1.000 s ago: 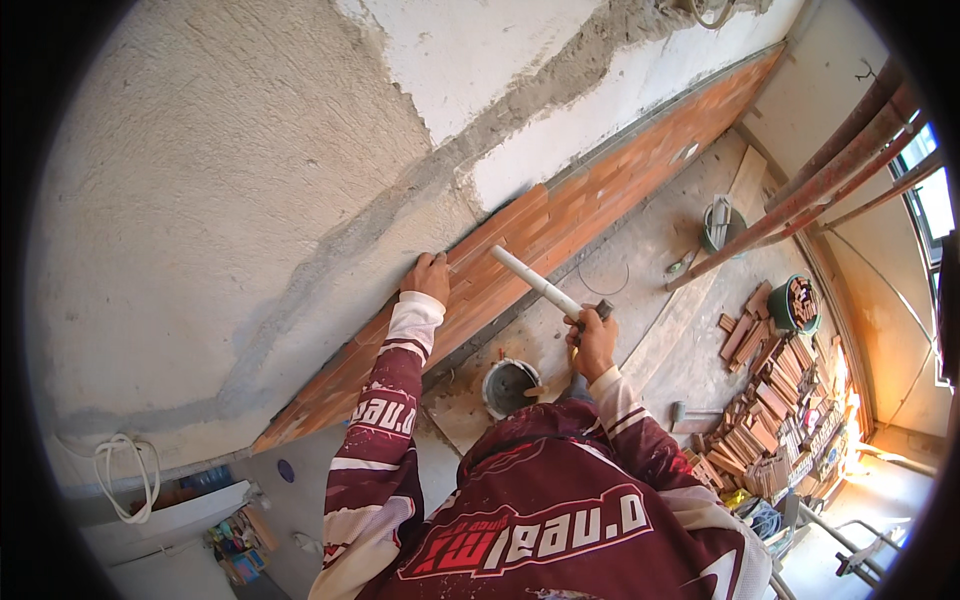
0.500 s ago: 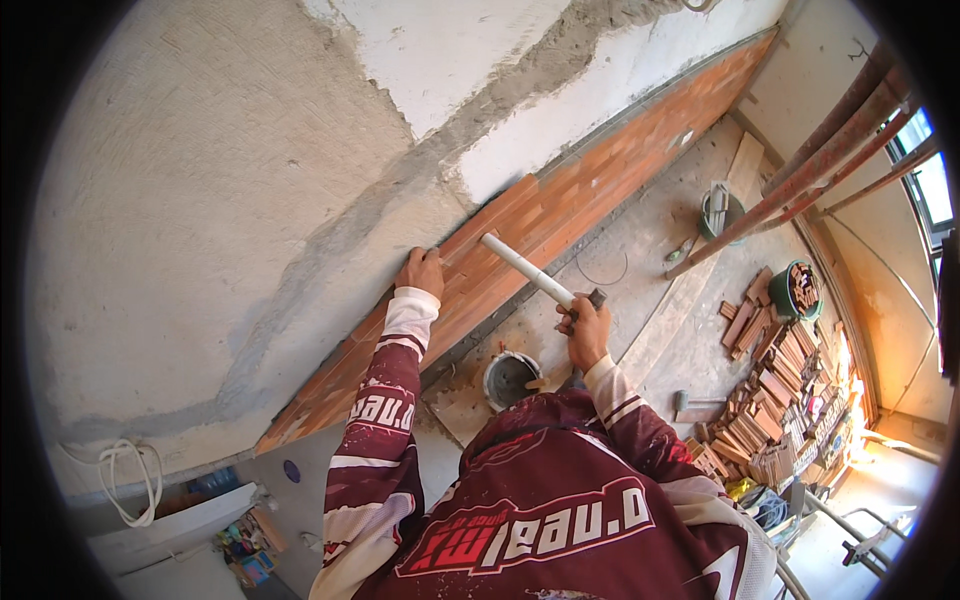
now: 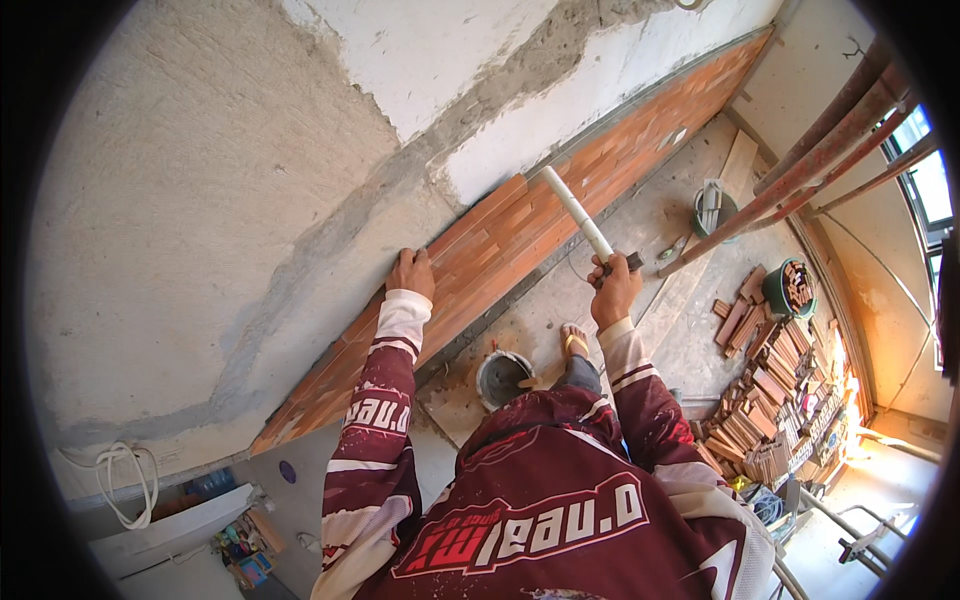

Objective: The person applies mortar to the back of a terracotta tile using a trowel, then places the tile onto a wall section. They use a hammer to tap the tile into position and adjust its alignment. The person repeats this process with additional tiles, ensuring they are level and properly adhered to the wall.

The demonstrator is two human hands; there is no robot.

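My left hand has its bent fingers pressed together on a terracotta brick tile at the top edge of the tiled band along the rough plastered wall. My right hand grips a white tube-like tool with a dark piece at the grip end. The tool angles up and left across the band, its far end near the upper edge right of my left hand; whether it touches is unclear.
Below are a mortar bucket and my sandalled foot. At right lie piled tiles, a green tub of pieces, another bucket, a long board and rusty poles. A cable hangs at lower left.
My right hand and tool have moved up and rightward, the tool's far end higher along the band. My left hand stays on the tile edge. My foot has come into view.
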